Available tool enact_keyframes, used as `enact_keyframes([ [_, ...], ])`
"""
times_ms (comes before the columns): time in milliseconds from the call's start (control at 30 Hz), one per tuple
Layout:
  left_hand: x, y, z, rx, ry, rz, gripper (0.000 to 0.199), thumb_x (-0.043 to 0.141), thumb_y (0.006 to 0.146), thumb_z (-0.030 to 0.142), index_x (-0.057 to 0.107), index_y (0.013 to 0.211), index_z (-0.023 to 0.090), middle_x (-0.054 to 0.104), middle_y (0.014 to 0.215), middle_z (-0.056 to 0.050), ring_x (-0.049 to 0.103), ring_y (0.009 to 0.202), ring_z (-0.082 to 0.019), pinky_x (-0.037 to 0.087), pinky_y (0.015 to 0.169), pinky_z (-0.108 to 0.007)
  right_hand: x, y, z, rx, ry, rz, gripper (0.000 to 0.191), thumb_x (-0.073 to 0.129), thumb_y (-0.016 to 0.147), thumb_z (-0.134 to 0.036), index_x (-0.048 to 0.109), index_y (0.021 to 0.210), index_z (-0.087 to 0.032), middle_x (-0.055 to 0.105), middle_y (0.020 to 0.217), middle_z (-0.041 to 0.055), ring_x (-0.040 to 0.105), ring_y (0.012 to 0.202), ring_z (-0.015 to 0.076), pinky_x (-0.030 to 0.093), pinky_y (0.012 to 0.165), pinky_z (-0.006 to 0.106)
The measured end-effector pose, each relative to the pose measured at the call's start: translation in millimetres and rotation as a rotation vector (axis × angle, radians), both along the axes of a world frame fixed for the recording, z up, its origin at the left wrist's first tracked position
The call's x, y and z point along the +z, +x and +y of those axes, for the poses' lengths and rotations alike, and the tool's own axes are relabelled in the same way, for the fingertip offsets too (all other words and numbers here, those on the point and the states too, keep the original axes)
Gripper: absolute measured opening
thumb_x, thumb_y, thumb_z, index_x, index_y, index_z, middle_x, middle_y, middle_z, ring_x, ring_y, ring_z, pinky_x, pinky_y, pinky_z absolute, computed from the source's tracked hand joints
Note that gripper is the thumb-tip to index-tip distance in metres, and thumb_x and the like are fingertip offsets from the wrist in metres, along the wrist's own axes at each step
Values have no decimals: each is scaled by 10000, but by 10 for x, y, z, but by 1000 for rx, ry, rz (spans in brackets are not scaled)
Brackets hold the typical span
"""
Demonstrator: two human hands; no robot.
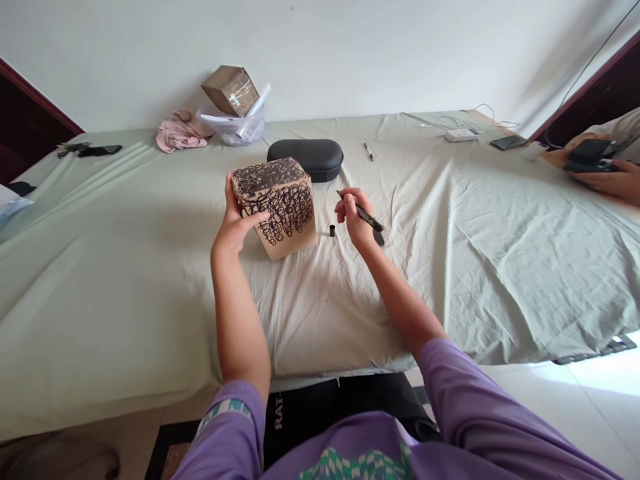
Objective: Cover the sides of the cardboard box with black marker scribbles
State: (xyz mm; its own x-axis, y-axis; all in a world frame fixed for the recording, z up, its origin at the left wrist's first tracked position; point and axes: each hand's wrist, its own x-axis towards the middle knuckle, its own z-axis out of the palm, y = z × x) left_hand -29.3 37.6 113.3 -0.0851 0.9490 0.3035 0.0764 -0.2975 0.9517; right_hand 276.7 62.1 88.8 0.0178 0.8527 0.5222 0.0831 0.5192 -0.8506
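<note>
My left hand (pixel 236 217) grips a brown cardboard box (pixel 291 243) by its left side, thumb across the front face. Black looping scribbles cover most of that front face, and the top is densely marked in black. The box is tilted. Held between the fingers of my right hand (pixel 356 215) is a black marker (pixel 369 217), uncapped, its tip pointing up and left, apart from the box. A small black marker cap (pixel 332 231) stands on the cloth between the box and my right hand. Part of a dark object (pixel 379 238) shows behind my right wrist.
Behind the box lies a black oval case (pixel 306 159), with a pen (pixel 369 152) to its right. A plastic tub (pixel 240 128) holding another cardboard box (pixel 231 90) stands by the wall beside a pink cloth (pixel 183 131). At far right, another person's hands (pixel 607 177) hold a dark device.
</note>
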Motion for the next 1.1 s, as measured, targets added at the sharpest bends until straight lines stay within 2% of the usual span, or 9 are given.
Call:
enact_keyframes([
  [100,-48,-79,5,-38,-19,40,1383,986,604,274,293,1781,490,266,1924,3,291,1788,-292,242,1472,-472,-5,192,121,101,-44,-247,201,725,969,-432,716,956,-232,698,750,-9,632,693,161,484,747,339],
  [133,-52,-93,-2,-53,-35,47,1397,983,601,270,279,1789,478,280,1921,-13,303,1783,-299,244,1470,-483,-18,230,141,146,-65,-328,116,743,908,-333,723,954,-229,703,745,-16,630,695,163,475,757,339],
  [200,-47,-103,-23,-74,-48,47,1412,977,611,278,244,1805,458,296,1918,-33,318,1777,-308,249,1468,-496,-48,254,156,190,-152,-436,147,681,839,-231,696,985,-237,670,699,-47,571,643,157,439,719,330],
  [300,-31,-100,-47,-76,-60,40,1409,967,639,309,201,1811,465,256,1937,-22,291,1789,-306,255,1466,-509,-75,204,143,143,-295,-347,143,647,835,-260,579,960,-269,577,620,-92,478,594,152,388,657,312],
  [367,-26,-100,-48,-67,-75,32,1411,970,635,324,197,1805,480,236,1943,-15,279,1793,-313,274,1459,-524,-69,172,135,131,-323,-285,159,669,829,-299,545,925,-274,583,623,-92,468,598,146,383,654,309],
  [533,-19,-99,-43,-51,-100,3,1411,978,617,337,211,1791,496,251,1936,-17,315,1776,-348,351,1424,-568,-11,212,167,102,-263,-314,100,723,774,-290,647,794,-228,608,678,-42,500,655,145,400,672,319],
  [667,18,-74,-69,-38,-126,3,1321,962,660,363,266,1767,542,330,1904,23,359,1751,-351,395,1401,-598,-18,235,211,121,-348,-387,82,710,703,-177,642,708,-222,591,639,-44,513,645,146,407,650,309],
  [833,68,-32,-97,-36,-128,-17,1257,941,659,339,336,1745,523,346,1896,29,367,1742,-357,396,1403,-593,-83,174,225,110,-396,-421,115,724,676,-112,679,726,-205,654,670,-7,594,669,173,474,684,332],
  [1100,65,-39,-96,-36,-132,-11,1264,938,655,333,329,1746,526,357,1890,25,385,1732,-360,411,1393,-588,-43,164,190,61,-326,-435,114,713,712,-122,679,773,-212,655,699,-5,604,691,184,488,723,349],
])
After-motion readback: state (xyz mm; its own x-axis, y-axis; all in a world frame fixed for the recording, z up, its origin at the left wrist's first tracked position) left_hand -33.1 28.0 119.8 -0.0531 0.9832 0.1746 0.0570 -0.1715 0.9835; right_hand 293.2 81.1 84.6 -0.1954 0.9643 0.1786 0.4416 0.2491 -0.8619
